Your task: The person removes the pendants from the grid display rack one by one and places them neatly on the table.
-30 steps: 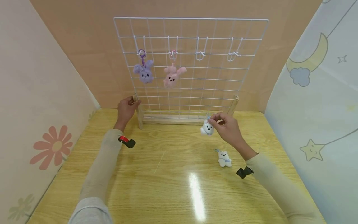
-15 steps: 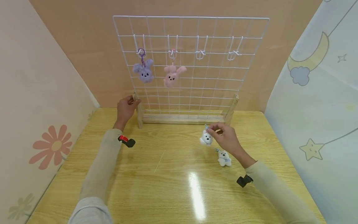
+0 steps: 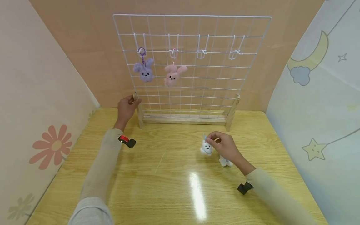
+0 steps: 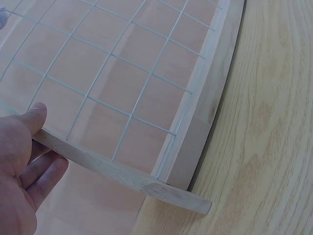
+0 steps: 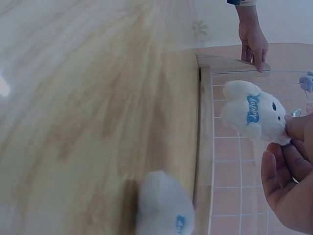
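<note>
1. The right hand (image 3: 225, 145) pinches a white plush keychain (image 3: 207, 147) near the top of its head, right of centre in the frame; whether its feet touch the desk (image 3: 135, 187) I cannot tell.
2. In the right wrist view, that plush lies sideways across the right half, a blue lettered band round its body.
3. A second white plush (image 3: 225, 161) lies on the desk just beneath the right hand, partly hidden by it.
4. The left hand (image 3: 126, 109), left of centre, has its grip closed, thumb against fingers, on the left wooden upright (image 4: 98, 164) of the stand.
5. Above, the white wire grid (image 3: 192, 15) spans the upper middle; the purple plush keychain (image 3: 146, 73) and the pink plush keychain (image 3: 172, 77) hang from its two left hooks.
6. The third hook (image 3: 201, 53) and fourth hook (image 3: 235, 52), toward the upper right, are bare. I judge the hanging half done: two keychains are up, the two white ones remain off the grid.
</note>
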The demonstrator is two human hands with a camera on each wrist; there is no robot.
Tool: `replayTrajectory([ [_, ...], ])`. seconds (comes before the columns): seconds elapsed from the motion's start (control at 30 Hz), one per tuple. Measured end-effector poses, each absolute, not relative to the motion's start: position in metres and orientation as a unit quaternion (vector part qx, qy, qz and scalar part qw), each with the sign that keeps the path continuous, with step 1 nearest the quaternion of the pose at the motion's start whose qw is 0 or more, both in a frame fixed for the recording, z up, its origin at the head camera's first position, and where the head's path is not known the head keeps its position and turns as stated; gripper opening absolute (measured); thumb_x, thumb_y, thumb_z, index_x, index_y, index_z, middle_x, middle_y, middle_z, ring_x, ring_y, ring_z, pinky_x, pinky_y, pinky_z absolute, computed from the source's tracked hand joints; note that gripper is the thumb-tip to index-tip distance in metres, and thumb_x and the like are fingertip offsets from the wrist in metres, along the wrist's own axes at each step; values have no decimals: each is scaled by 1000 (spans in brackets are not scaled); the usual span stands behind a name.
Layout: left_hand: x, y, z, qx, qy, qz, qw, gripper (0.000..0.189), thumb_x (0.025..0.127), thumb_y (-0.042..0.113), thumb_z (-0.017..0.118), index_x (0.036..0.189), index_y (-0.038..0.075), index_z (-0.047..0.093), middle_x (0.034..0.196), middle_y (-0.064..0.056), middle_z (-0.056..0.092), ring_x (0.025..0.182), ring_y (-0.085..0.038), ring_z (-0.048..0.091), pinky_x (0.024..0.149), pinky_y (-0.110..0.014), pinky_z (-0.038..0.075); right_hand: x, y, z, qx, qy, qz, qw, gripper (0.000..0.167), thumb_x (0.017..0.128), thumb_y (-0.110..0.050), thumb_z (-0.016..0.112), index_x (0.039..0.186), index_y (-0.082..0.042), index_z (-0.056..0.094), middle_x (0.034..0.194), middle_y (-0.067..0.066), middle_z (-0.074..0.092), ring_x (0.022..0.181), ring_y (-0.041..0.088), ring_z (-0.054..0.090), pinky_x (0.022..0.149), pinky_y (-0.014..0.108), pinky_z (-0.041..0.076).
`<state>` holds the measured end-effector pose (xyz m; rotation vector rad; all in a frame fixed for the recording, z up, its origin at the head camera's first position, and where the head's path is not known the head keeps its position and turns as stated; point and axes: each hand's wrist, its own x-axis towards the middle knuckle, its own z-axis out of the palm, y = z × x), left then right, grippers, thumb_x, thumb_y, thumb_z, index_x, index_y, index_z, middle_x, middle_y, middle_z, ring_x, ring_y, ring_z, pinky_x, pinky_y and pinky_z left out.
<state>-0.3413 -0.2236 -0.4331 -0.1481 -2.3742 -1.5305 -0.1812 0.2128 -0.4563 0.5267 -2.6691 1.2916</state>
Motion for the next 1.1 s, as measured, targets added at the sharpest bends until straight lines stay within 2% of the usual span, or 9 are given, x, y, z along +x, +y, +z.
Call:
replayTrajectory([
  [0.3, -342, -224, -432, -47, -832, -531, 156, 48, 98, 35, 71, 132, 1, 68, 128, -20, 69, 117, -33, 68, 97, -47, 56, -176, 208, -478, 185, -883, 431, 35, 8, 99, -24, 71, 95, -18, 73, 88, -10, 72, 80, 9, 67, 70, 26, 59],
  [0.57, -341, -223, -431, -46, -833, -529, 154, 46, 99, 31, 70, 134, 0, 67, 129, -20, 68, 118, -32, 68, 98, -46, 56, -172, 203, -488, 176, -886, 429, 13, 6, 98, -21, 72, 94, -16, 74, 88, -7, 72, 79, 10, 67, 69, 25, 59],
  [0.77, -341, -223, -431, -45, -836, -525, 154, 49, 99, 36, 70, 133, 1, 67, 129, -20, 68, 119, -32, 68, 98, -46, 56, -172, 201, -492, 165, -895, 414, -3, 6, 97, -20, 73, 94, -16, 74, 87, -7, 72, 81, 9, 67, 69, 25, 59],
  [1.1, -339, -222, -430, -48, -837, -523, 153, 48, 99, 34, 70, 133, 1, 67, 130, -20, 68, 120, -32, 67, 99, -47, 56, -182, 201, -499, 200, -909, 367, 7, 7, 97, -20, 74, 94, -14, 74, 85, -6, 73, 77, 7, 68, 66, 24, 57],
])
